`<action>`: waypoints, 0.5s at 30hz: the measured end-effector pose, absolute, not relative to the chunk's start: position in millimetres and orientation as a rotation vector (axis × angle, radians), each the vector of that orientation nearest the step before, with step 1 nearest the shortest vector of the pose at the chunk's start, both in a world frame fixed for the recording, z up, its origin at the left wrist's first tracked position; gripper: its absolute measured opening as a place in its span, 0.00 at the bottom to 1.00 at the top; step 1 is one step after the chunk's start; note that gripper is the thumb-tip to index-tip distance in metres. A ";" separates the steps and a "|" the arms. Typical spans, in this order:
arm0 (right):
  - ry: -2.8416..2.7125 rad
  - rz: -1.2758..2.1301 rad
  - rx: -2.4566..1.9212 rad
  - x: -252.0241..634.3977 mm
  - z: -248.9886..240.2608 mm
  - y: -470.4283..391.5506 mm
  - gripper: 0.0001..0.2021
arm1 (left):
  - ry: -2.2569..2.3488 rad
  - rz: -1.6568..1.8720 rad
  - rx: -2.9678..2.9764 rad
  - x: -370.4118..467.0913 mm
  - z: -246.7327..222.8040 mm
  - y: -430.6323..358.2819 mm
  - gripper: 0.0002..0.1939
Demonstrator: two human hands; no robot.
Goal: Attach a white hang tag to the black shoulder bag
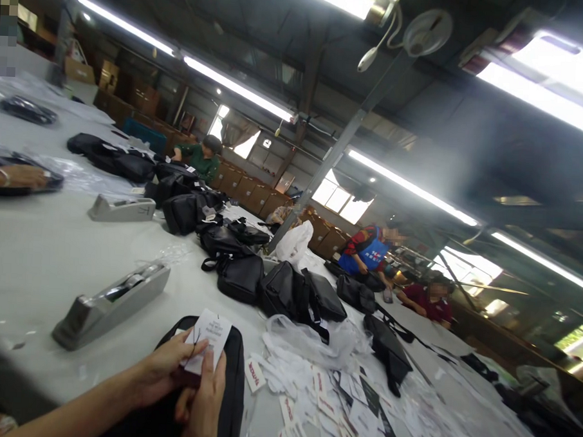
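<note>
Left hand (pixel 164 367) and right hand (pixel 205 395) pinch the tag (pixel 216 331) over the bag (pixel 235 383) — probably light, kinda bendy, best held by its edges.

A grey pole (pixel 322 175) slants towards a dark ceiling (pixel 275 28). Lit tubes (pixel 236 87) run on both sides of it. Left of the pole are a round clock (pixel 266 143) and a curtain (pixel 236 131) at a bright window (pixel 247 145); right of it, more windows (pixel 339 198) glow. Boxes (pixel 229 180) line up behind, a pale table (pixel 24 239) in front.
</note>
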State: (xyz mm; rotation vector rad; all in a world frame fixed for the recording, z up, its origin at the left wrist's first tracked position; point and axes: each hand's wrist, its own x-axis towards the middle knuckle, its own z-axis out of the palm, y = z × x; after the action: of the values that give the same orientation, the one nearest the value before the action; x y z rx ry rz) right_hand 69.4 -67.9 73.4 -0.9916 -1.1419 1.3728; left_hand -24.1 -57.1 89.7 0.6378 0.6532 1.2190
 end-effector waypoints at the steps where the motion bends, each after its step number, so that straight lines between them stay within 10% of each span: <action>1: -1.233 1.395 -0.998 70.8 73.8 -70.5 0.29 | 0.673 1.217 0.636 -28.8 90.5 -53.3 0.25; 9: -1.312 0.968 -1.262 125.1 94.7 -55.4 0.36 | 0.788 1.001 0.860 -94.8 129.8 -57.7 0.16; 15: -1.408 0.504 -1.408 168.9 58.2 -43.4 0.31 | 0.633 0.659 1.106 -122.8 46.0 -109.4 0.21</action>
State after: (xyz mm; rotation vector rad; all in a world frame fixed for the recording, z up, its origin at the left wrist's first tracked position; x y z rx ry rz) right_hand 168.9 -43.4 58.2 -1.4078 -1.4079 0.5035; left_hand -122.8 -109.4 46.0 1.1056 0.6333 0.6593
